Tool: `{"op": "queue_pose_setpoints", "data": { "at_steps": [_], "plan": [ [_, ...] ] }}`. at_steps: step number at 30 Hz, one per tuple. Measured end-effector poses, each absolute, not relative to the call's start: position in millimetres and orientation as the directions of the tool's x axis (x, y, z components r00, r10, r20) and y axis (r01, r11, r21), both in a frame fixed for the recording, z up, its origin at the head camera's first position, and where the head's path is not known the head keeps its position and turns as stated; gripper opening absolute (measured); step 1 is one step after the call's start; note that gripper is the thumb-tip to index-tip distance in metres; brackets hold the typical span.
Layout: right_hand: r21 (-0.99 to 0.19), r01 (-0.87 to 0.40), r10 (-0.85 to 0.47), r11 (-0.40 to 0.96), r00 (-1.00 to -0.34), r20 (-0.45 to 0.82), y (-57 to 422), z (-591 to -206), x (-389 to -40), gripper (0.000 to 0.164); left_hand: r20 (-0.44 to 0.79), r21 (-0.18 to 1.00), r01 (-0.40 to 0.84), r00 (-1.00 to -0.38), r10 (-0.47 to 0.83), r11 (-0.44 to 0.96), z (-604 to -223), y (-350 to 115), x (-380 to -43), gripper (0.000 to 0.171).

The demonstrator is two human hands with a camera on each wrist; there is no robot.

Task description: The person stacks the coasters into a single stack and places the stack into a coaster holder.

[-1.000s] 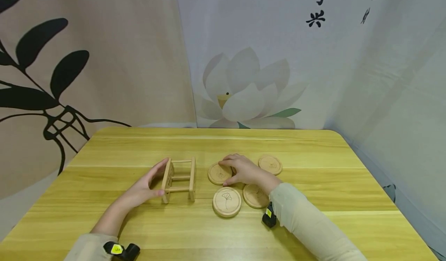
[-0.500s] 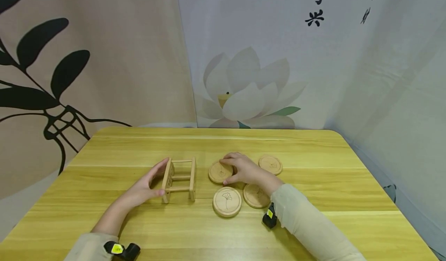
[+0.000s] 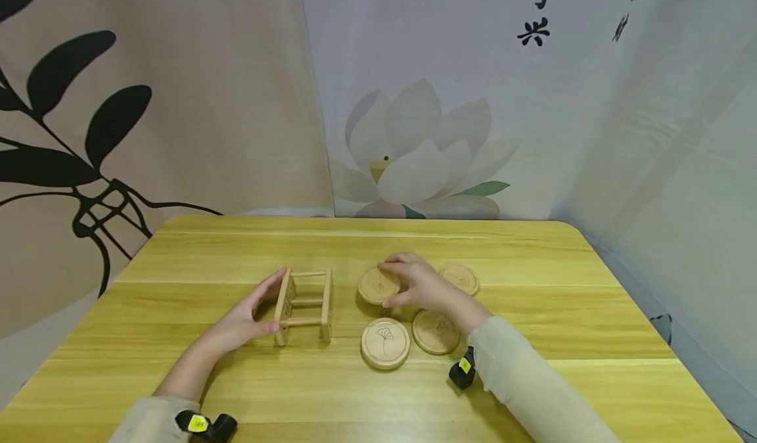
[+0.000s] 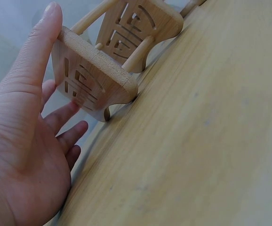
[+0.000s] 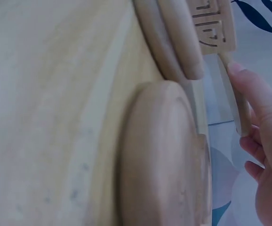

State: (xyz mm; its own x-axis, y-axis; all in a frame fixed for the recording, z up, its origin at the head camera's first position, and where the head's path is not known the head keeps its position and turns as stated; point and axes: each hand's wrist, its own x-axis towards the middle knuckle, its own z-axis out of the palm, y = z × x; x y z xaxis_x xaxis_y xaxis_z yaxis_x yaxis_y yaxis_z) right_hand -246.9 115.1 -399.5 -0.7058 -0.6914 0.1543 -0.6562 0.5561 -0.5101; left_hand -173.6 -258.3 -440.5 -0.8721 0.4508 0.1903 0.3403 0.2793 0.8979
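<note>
A wooden coaster holder (image 3: 303, 303) with slotted side panels and round crossbars stands on the table. My left hand (image 3: 244, 318) grips its left panel, thumb at the near edge and fingers toward the far edge; the left wrist view shows the thumb (image 4: 42, 42) against the panel (image 4: 86, 77). My right hand (image 3: 422, 285) pinches a round wooden coaster (image 3: 378, 286) by its right edge, lifted and slightly tilted off the table. In the right wrist view this coaster (image 5: 237, 99) is seen edge-on between thumb and fingers.
Two stacked coasters (image 3: 385, 343), the top one engraved with a leaf, lie nearest me. Another coaster (image 3: 435, 332) lies to their right, and one more (image 3: 460, 279) sits behind my right wrist. A printed curtain (image 3: 426, 101) hangs behind the wooden table (image 3: 236, 246).
The right hand has raised the coaster off the table, moving slightly back and right. The left hand and the coaster holder have stayed in place.
</note>
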Motion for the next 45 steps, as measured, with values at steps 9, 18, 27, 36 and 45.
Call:
{"op": "queue_pose_setpoints", "data": {
  "at_steps": [9, 18, 27, 36, 45],
  "plan": [
    [-0.607, -0.575, -0.625, 0.549, -0.764, 0.159, 121.7, -390.7, -243.2, 0.074, 0.183, 0.898, 0.333, -0.877, 0.444, 0.288, -438.6, -256.8, -173.3, 0.094],
    [-0.627, -0.587, -0.608, 0.512, -0.763, 0.218, 131.3, -390.9, -239.8, 0.072, 0.180, 0.898, 0.329, -0.882, 0.435, 0.294, -437.8, -255.2, -174.1, 0.092],
    [-0.604, -0.629, -0.612, 0.490, -0.741, 0.277, 136.0, -389.3, -228.5, 0.073, 0.181, 0.897, 0.330, -0.882, 0.436, 0.294, -440.3, -255.4, -175.2, 0.095],
    [-0.602, -0.637, -0.601, 0.481, -0.740, 0.302, 136.3, -388.2, -214.1, 0.073, 0.187, 0.901, 0.332, -0.878, 0.441, 0.279, -440.9, -255.8, -175.4, 0.095],
    [-0.600, -0.638, -0.600, 0.482, -0.740, 0.306, 137.7, -389.9, -200.6, 0.073, 0.182, 0.902, 0.328, -0.879, 0.441, 0.280, -439.2, -255.4, -173.3, 0.094]
  ]
}}
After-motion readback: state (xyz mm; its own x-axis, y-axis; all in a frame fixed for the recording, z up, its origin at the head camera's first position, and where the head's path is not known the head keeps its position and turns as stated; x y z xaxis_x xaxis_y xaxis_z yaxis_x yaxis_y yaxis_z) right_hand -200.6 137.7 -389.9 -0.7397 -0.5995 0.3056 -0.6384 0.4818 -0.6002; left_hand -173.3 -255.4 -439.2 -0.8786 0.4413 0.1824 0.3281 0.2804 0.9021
